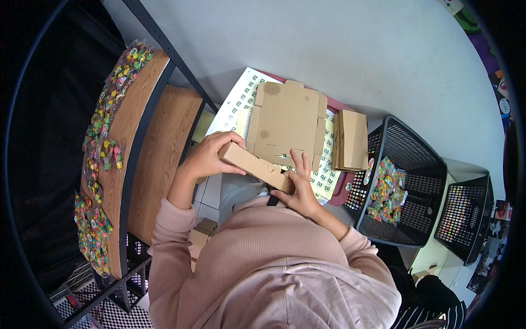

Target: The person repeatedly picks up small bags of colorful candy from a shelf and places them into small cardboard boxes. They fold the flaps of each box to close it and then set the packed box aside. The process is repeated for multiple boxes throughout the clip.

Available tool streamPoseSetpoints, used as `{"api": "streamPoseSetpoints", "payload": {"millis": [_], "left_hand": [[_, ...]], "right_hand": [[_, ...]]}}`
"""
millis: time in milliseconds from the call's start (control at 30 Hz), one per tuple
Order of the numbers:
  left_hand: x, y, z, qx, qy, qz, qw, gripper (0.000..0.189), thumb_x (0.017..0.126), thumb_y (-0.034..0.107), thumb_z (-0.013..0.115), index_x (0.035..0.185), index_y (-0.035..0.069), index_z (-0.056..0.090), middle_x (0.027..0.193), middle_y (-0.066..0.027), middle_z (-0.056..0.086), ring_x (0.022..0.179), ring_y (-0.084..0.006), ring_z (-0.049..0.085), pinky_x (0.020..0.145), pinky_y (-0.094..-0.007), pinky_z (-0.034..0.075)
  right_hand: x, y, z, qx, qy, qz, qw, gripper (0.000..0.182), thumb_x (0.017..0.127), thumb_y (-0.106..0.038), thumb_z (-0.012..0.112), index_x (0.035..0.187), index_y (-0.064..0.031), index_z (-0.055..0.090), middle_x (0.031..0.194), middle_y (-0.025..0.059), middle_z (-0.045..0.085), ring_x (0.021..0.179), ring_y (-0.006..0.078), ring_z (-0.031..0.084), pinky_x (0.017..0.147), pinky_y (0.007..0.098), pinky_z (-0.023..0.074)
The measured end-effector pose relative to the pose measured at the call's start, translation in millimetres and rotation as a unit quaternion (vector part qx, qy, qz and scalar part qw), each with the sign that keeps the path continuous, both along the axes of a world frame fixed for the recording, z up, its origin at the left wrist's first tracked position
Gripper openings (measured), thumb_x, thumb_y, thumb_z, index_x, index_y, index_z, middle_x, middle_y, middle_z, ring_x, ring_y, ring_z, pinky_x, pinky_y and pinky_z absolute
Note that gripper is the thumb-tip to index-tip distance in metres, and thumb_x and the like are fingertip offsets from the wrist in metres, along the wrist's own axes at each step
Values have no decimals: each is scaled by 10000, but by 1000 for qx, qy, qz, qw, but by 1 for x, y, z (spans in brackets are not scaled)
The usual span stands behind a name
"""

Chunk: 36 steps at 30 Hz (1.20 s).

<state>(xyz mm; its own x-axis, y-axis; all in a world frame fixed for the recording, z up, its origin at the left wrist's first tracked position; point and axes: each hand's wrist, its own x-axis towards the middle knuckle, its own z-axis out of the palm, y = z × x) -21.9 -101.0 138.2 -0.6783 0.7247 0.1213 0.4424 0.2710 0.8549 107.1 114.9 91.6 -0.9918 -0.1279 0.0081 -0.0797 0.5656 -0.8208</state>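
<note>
A slim, folded cardboard box [257, 165] is held close to my waist, on a slant. My left hand [207, 155] grips its left end, with the thumb below and the fingers over the top. At the other end, my right hand [301, 187] pinches the box with thumb and a finger, its remaining fingers raised. Just beyond the box lies a flat, unfolded cardboard blank [289, 119] with slots and dark round stains. Under the blank are sheets of printed round stickers [235, 107], resting on a dark red surface [340, 193].
Folded cardboard boxes [352, 140] stand right of the blank. Farther right, a black plastic basket [439, 197] holds bags of colourful sweets [386, 189], with another black basket [462, 214] beyond. On the left, a wooden shelf [135, 111] carries more bagged sweets [109, 100]. A wall [328, 45] rises behind.
</note>
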Motion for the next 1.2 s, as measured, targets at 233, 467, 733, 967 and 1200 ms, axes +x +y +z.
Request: {"api": "streamPoseSetpoints", "payload": {"millis": [233, 467, 733, 967, 1200], "left_hand": [[0, 2, -7, 6, -24, 2, 1000, 459, 471, 144, 783, 819, 74, 491, 792, -34, 554, 748, -171, 534, 676, -274, 410], [4, -2, -14, 7, -52, 31, 998, 468, 474, 136, 785, 835, 72, 495, 816, -31, 560, 763, -157, 533, 698, -267, 413], [6, 1, -14, 89, -73, 65, 991, 478, 483, 125, 792, 847, 61, 487, 830, -29, 553, 796, -121, 517, 713, -261, 414], [20, 13, -25, 74, -104, 73, 989, 495, 496, 135, 791, 868, 68, 473, 852, -29, 550, 803, -120, 515, 709, -269, 419], [28, 25, -33, 92, -16, 120, 988, 517, 507, 174, 789, 884, 60, 454, 841, -41, 540, 791, -146, 528, 694, -268, 428]], "right_hand": [[-1, 0, -5, 33, 16, 0, 999, 297, 610, -187, 685, 735, 17, 509, 1345, 177, 144, 1227, 433, 7, 915, 602, 15], [0, 1, 19, 178, 89, -19, 980, 355, 592, -244, 694, 835, -16, 571, 1280, 168, 306, 1231, 344, 154, 919, 592, -38], [-13, 9, 27, 81, 179, -78, 977, 644, 508, -173, 737, 1073, -74, 445, 1001, 129, 517, 927, 293, 496, 829, 399, 377], [-31, 2, 50, 101, 167, 34, 980, 583, 542, -182, 705, 1062, -52, 477, 945, 116, 519, 817, 279, 523, 718, 361, 412], [-39, -14, 47, 8, 174, -2, 985, 401, 566, -71, 681, 936, -40, 530, 905, 104, 531, 778, 279, 550, 658, 344, 453]]}}
